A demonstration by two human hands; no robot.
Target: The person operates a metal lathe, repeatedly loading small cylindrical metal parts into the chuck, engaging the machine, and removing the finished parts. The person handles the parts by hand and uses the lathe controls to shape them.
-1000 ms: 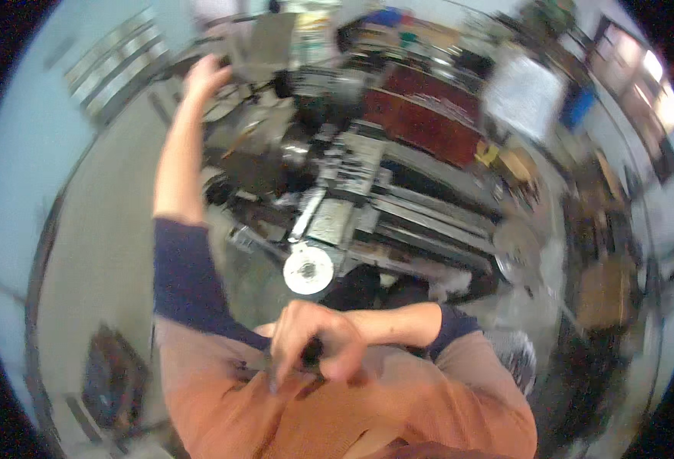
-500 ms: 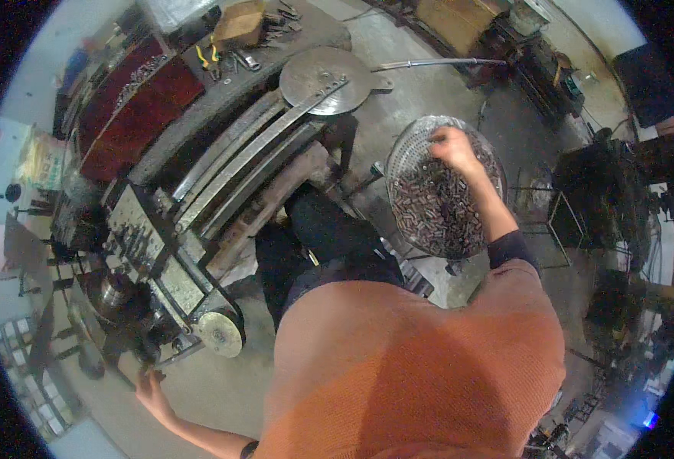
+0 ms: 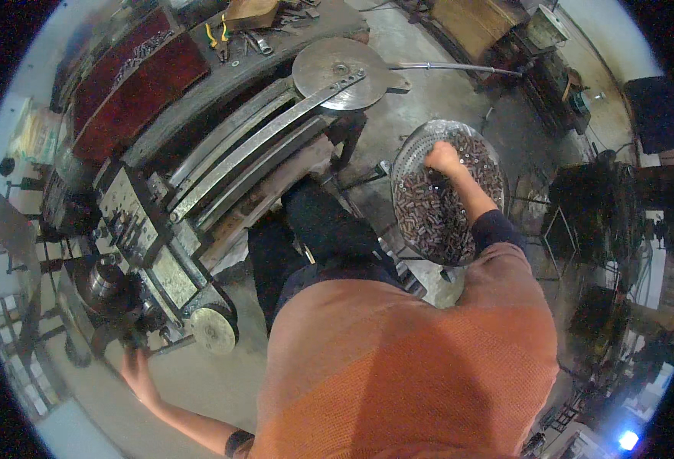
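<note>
My right hand [image 3: 443, 157] is over the left part of an oval metal basin [image 3: 411, 157] with a perforated wall. Its fingers are curled closed; what they hold, if anything, is hidden. Small cylindrical metal pieces [image 3: 429, 210] fill much of the basin, some with a hole through the end. Far to the left, my left hand [image 3: 139, 376] reaches up beside the machine's round dark metal part [image 3: 106, 279]. Its fingers look stretched out and are somewhat blurred. A pale round wheel [image 3: 214, 330] sits to the right of that hand.
Long steel bars [image 3: 264, 149] run from the machine up to a large metal disc [image 3: 339, 74] with a long handle [image 3: 452, 67]. Yellow-handled pliers [image 3: 218, 38] lie on the far bench near a dark red tray [image 3: 141, 84]. A dark metal frame [image 3: 559, 237] stands right of the basin.
The view has shifted slightly. My right hand has moved a little left within the basin, its fingers now more tightly curled. My left hand has moved up and left, closer to the machine.
</note>
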